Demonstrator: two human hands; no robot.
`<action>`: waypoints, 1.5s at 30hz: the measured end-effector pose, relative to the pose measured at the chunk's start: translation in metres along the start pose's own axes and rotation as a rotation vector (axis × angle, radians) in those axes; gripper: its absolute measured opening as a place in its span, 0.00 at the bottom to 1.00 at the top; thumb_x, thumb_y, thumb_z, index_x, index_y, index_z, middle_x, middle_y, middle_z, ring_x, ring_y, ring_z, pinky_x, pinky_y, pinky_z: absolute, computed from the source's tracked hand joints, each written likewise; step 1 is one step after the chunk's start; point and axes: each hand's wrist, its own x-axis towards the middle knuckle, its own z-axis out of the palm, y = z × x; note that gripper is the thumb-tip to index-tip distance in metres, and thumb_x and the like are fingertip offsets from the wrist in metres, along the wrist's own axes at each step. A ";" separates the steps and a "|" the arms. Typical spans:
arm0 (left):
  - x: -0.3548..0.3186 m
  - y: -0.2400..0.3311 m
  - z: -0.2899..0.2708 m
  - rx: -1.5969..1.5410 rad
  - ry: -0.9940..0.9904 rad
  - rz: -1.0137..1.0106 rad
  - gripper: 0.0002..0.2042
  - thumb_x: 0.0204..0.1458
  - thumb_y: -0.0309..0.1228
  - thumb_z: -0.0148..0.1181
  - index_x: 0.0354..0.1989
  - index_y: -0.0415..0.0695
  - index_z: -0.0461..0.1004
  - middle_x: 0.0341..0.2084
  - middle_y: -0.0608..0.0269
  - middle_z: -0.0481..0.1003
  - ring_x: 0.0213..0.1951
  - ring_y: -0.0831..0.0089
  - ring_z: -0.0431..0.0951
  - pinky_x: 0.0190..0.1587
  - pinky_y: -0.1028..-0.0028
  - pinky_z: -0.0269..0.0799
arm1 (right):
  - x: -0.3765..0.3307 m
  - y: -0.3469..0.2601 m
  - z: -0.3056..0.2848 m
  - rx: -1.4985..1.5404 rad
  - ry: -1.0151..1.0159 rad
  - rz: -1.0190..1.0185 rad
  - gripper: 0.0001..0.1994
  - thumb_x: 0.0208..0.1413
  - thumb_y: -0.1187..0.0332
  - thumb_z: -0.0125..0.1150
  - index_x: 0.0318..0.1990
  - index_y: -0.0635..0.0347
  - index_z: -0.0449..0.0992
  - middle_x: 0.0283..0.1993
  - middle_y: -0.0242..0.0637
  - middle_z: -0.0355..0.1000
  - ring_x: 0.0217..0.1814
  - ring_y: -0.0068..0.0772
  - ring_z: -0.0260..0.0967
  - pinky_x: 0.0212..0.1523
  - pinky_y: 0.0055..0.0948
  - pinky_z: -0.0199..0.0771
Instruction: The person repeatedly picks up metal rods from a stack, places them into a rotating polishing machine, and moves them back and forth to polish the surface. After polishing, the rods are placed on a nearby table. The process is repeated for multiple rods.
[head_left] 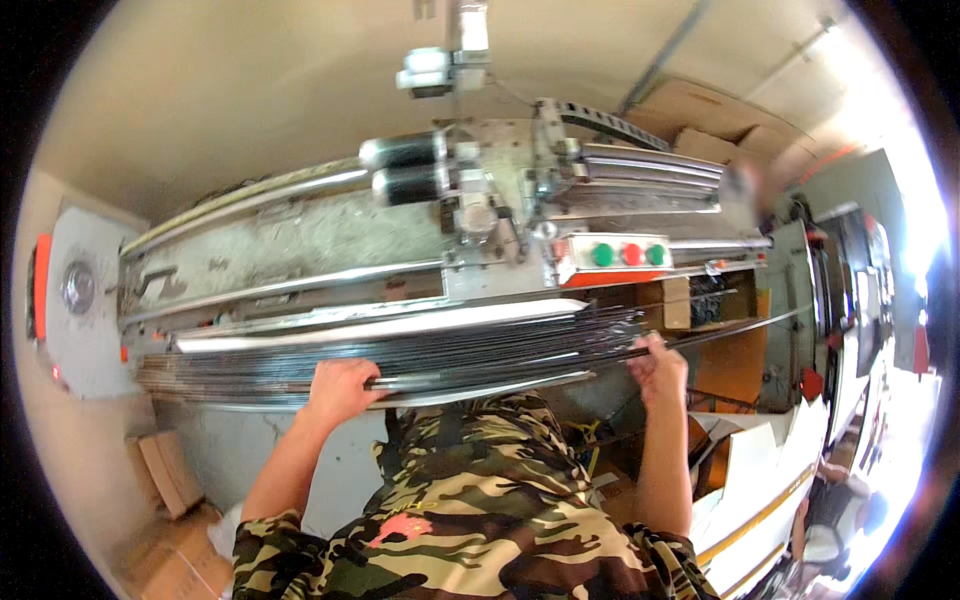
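Across the machine's front lies a wide bundle of long, thin dark rods [480, 345] in a pale trough. My left hand [343, 390] is closed over a few rods at the bundle's near edge, left of centre. At the bundle's right end, my right hand [658, 372] pinches a thin dark rod [735, 331], which runs out to the right past the fingers. Whether it is one rod or a few together, I cannot tell. The rods' right ends, beside my right hand, are loose and uneven, and somewhat blurred.
Behind the bundle stands a machine with steel rails [330, 279], two black motors [405, 168] and a panel of green and red buttons [628, 254]. White sheets [745, 465] stand at lower right, near another person [835, 510]. Cardboard boxes [165, 475] sit at lower left.
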 end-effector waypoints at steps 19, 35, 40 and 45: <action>-0.032 -0.060 0.033 0.559 0.016 -0.131 0.10 0.49 0.27 0.55 0.39 0.38 0.76 0.37 0.55 0.75 0.43 0.60 0.76 0.44 0.64 0.76 | -0.003 0.049 0.032 -0.919 -0.195 -0.882 0.12 0.49 0.73 0.71 0.41 0.63 0.78 0.32 0.37 0.75 0.32 0.31 0.73 0.38 0.32 0.75; -0.028 -0.022 -0.059 0.594 -0.263 0.106 0.06 0.47 0.29 0.57 0.32 0.42 0.74 0.31 0.57 0.75 0.37 0.61 0.80 0.37 0.63 0.78 | -0.110 0.098 0.228 -1.029 -1.123 -1.260 0.22 0.53 0.62 0.66 0.54 0.59 0.74 0.49 0.44 0.77 0.51 0.48 0.74 0.55 0.45 0.70; -0.003 -0.032 -0.124 0.353 -0.430 0.076 0.11 0.45 0.34 0.65 0.35 0.42 0.76 0.32 0.55 0.77 0.39 0.57 0.81 0.41 0.58 0.78 | -0.134 0.074 0.275 -1.196 -1.391 -0.609 0.18 0.64 0.47 0.51 0.46 0.47 0.80 0.38 0.46 0.79 0.42 0.54 0.76 0.42 0.51 0.75; 0.114 -0.099 -0.177 -0.275 -0.235 -0.027 0.25 0.43 0.46 0.73 0.48 0.44 0.79 0.40 0.53 0.81 0.42 0.56 0.81 0.47 0.62 0.76 | -0.142 0.026 0.308 -1.470 -1.195 -0.798 0.22 0.64 0.44 0.47 0.38 0.48 0.81 0.32 0.46 0.79 0.36 0.54 0.77 0.37 0.51 0.76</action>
